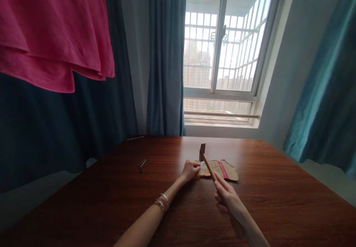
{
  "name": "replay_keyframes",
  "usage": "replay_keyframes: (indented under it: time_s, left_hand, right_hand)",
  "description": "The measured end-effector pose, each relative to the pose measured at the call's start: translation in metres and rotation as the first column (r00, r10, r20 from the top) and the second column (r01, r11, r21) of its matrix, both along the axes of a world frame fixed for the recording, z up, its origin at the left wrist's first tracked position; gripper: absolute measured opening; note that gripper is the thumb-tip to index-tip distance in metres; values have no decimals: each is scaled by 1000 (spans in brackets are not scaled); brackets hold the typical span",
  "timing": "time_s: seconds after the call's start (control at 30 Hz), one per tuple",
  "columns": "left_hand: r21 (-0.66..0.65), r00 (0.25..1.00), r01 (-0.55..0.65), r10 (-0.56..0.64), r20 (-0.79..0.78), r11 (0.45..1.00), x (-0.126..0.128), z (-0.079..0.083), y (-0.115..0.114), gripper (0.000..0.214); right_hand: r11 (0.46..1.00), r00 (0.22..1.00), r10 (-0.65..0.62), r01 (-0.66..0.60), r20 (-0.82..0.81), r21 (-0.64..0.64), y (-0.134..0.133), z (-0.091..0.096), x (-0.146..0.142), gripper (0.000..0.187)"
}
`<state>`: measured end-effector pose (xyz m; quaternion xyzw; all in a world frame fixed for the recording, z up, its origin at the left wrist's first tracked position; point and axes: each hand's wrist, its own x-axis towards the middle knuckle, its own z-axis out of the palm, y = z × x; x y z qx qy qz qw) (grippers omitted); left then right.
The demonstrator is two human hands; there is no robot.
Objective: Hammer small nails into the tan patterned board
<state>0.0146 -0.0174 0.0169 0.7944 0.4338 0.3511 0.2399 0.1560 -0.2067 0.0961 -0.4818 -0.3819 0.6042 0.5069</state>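
Toward the far middle of the table (278, 187) lies a flat cardboard piece (226, 170) with a red band. The left hand (190, 170) has its fingers curled shut on the piece's left edge. The right hand (226, 197) grips a wooden stick (209, 167), fingers closed around its lower end and its tip slanting up over the cardboard. Thin metal pins (142, 163) lie apart to the left.

The thin metal pieces (142, 163) left of the left hand (190, 170) are too small to identify. Whether that hand grips the patterned card (227, 170) is unclear. The near end of the wooden stick (210, 168) hides inside the right hand (226, 197).
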Motion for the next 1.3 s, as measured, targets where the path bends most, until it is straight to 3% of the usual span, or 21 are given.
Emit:
replay_keyframes:
  time_s: [0.57,0.87,1.1,1.3]
  left_hand:
    - [95,999,47,-47,-3,994,-1,-9,7,25]
    - [54,1000,18,-18,8,998,0,-1,0,23]
    - [63,1000,25,-25,-6,998,-1,-6,4,24]
    - [74,999,35,-35,-7,997,-1,-5,3,26]
  right_hand:
    - [999,998,45,-45,-44,6,0,-1,3,84]
    - [999,997,48,-48,-60,1,1,-2,7,83]
    - [999,996,42,-43,-73,-21,0,-4,5,92]
    - [998,994,54,-52,-91,23,-2,0,6,85]
